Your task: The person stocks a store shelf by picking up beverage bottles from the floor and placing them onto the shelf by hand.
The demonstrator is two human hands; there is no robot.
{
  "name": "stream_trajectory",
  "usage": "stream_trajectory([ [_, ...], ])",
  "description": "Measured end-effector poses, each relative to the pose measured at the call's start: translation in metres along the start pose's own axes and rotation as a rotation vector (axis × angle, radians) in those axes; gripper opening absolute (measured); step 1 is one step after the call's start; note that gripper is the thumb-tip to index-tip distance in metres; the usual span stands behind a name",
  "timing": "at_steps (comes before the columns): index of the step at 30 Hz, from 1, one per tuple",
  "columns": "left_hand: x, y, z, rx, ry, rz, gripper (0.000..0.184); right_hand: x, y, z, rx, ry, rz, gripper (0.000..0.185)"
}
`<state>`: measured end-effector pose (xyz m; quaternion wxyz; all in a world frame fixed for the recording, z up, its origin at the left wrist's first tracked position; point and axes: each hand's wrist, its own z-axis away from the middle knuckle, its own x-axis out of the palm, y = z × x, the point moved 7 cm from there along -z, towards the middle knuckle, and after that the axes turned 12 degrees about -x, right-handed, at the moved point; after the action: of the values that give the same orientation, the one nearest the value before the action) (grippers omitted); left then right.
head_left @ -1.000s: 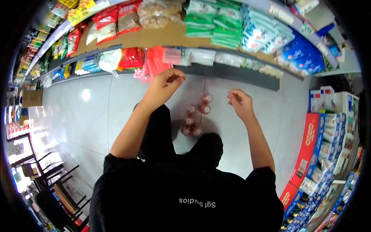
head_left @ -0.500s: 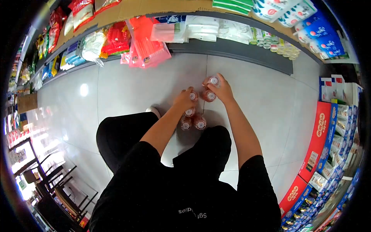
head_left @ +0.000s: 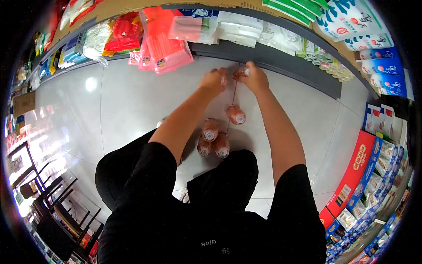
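Note:
My left hand (head_left: pixel 212 82) is closed around a reddish bottle (head_left: pixel 224 78), which is partly hidden by the fingers and slightly blurred. Close to its right, my right hand (head_left: pixel 256 78) grips another bottle (head_left: pixel 241 73) with a pale cap. Both are held out in front of me by the base of the shelf. Nearer to me, a single reddish bottle (head_left: pixel 236 114) with a white cap stands on the floor. A tight cluster of similar bottles (head_left: pixel 210 130) stands by my knees.
Ahead runs a low shelf (head_left: pixel 281 46) with pink packs (head_left: pixel 167 50), white packs and rolls, its edge just beyond my hands. Red boxes (head_left: pixel 351 176) and other packed goods line the right side. Dark chairs (head_left: pixel 57 211) stand at lower left on the pale tiled floor (head_left: pixel 132 97).
Both hands have moved forward, away from my body toward the shelf, each carrying a bottle. The single bottle near the right hand and the cluster stay behind on the floor.

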<state>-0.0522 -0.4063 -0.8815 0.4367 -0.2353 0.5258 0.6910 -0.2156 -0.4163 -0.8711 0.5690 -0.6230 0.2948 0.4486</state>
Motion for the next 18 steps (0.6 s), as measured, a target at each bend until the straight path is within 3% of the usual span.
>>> stream_trajectory([
  [7, -0.002, -0.003, -0.025, -0.081, -0.11, -0.046, 0.044, -0.011, 0.001, -0.007, 0.118, -0.101, -0.022, 0.066],
  [9, 0.005, -0.015, -0.028, -0.115, -0.195, 0.014, 0.07, -0.032, -0.003, 0.01, 0.232, 0.035, -0.042, 0.059],
  [10, 0.008, -0.02, -0.023, -0.115, -0.201, 0.012, 0.07, -0.034, -0.006, 0.021, 0.238, 0.033, -0.044, 0.059],
  [12, -0.019, -0.02, -0.004, -0.032, 0.118, 0.025, 0.08, -0.055, -0.02, 0.047, 0.174, 0.273, -0.069, 0.06],
  [13, -0.025, -0.021, 0.007, -0.028, 0.118, 0.023, 0.08, -0.046, -0.026, 0.065, 0.107, 0.162, -0.107, 0.06],
  [14, -0.038, -0.018, 0.026, -0.065, 0.059, -0.005, 0.086, -0.036, -0.035, 0.086, 0.038, 0.052, -0.146, 0.06],
  [16, -0.05, -0.01, 0.058, -0.098, 0.002, -0.041, 0.091, -0.015, -0.065, 0.122, 0.095, -0.399, -0.088, 0.06],
  [18, -0.016, -0.012, 0.097, -0.217, -0.566, -0.133, 0.09, -0.007, -0.083, 0.143, 0.082, -0.37, -0.081, 0.056],
])
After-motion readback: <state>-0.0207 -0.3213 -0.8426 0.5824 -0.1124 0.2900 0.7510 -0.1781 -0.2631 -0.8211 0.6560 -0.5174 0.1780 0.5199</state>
